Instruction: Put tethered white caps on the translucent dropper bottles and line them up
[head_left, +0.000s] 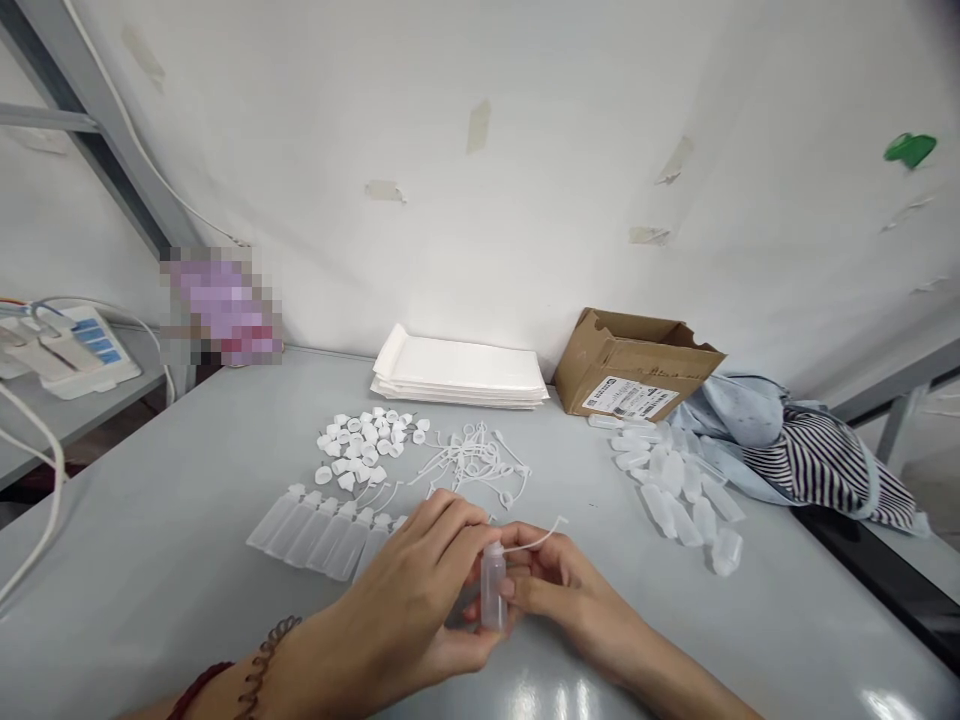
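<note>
Between both hands stands a small translucent plastic bottle (493,592), held upright above the grey table. My left hand (431,570) is closed on it from the left, thumb low and fingers bent over near its neck. My right hand (551,580) grips its right side, the thumb pressed on the body. A thin white strap (534,545) runs from the bottle's neck out to the right. Beyond my left hand lies a row of similar bottles (319,530), partly hidden by it. White caps (364,440) and loose white straps (476,458) lie in piles behind.
Loose clear bottles (671,475) are heaped at the right, before an open cardboard box (634,370). White padded envelopes (465,368) are stacked by the wall. A striped cloth (832,465) and a blue garment (739,410) lie far right. A white power strip (82,350) sits far left.
</note>
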